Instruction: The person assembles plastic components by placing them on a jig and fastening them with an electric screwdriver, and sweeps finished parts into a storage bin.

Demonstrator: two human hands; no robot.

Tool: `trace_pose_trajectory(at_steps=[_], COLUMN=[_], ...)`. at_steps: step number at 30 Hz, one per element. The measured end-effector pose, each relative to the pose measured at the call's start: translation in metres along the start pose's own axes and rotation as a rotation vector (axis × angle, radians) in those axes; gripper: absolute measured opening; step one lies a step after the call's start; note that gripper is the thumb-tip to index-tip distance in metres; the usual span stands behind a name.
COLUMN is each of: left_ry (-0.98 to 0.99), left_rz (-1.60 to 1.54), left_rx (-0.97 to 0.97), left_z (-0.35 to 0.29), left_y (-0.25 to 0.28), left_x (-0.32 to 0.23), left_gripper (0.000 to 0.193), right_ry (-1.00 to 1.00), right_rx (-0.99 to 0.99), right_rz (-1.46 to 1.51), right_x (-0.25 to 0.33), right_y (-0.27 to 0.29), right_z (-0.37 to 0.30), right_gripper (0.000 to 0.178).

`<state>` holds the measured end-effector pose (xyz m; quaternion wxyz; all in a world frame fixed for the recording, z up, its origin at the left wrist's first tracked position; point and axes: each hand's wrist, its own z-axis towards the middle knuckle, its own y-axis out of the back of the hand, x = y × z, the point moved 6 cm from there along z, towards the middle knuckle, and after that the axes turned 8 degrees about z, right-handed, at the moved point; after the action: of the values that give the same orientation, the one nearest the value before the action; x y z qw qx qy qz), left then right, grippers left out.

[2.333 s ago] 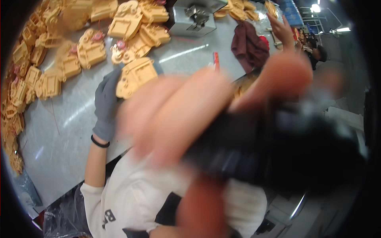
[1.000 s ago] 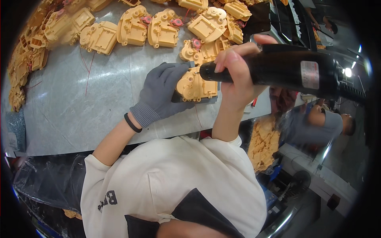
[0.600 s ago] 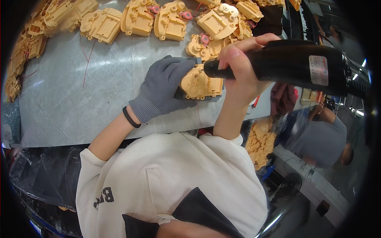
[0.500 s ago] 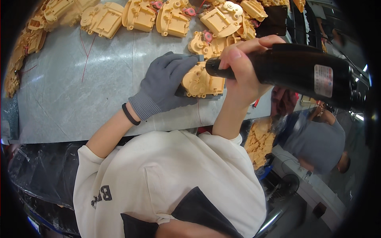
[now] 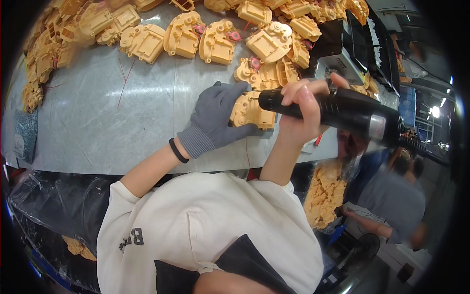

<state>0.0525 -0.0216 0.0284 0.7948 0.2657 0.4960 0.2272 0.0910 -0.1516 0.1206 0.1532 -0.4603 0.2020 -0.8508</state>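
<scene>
The left hand (image 5: 215,120), in a grey glove, lies spread on a yellow plastic housing (image 5: 249,111) and presses it flat to the grey worktop (image 5: 112,127); its grip is released, fingers splayed, not clenched. The right hand (image 5: 301,115), bare, has its grip clenched around a black electric screwdriver (image 5: 338,111), whose tip meets the housing's right side. Beyond the housing, along the worktop's far edge, lies a row of similar yellow housings (image 5: 196,36). A black wristband (image 5: 178,151) circles the left wrist.
</scene>
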Motion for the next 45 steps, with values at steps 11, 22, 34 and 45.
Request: trace_pose_trajectory(at_steps=[11, 22, 34, 45], left_ry=[0.015, 0.640, 0.080, 0.306], left_rz=[-0.066, -0.901, -0.661, -0.942], left_rx=[0.012, 0.038, -0.150, -0.421], left_z=[-0.003, -0.033, -0.018, -0.051], left_y=[-0.004, 0.013, 0.079, 0.123], left_x=[0.002, 0.017, -0.015, 0.029], left_gripper=[0.075, 0.063, 0.050, 0.049], right_ry=[0.061, 0.168, 0.105, 0.027], right_rx=[0.085, -0.055, -0.250, -0.382], right_rz=[0.077, -0.051, -0.192, -0.452], right_x=[0.021, 0.077, 0.050, 0.025], right_y=[-0.004, 0.052, 0.084, 0.098], right_z=[0.021, 0.019, -0.006, -0.025], right_gripper=[0.054, 0.046, 0.040, 0.043])
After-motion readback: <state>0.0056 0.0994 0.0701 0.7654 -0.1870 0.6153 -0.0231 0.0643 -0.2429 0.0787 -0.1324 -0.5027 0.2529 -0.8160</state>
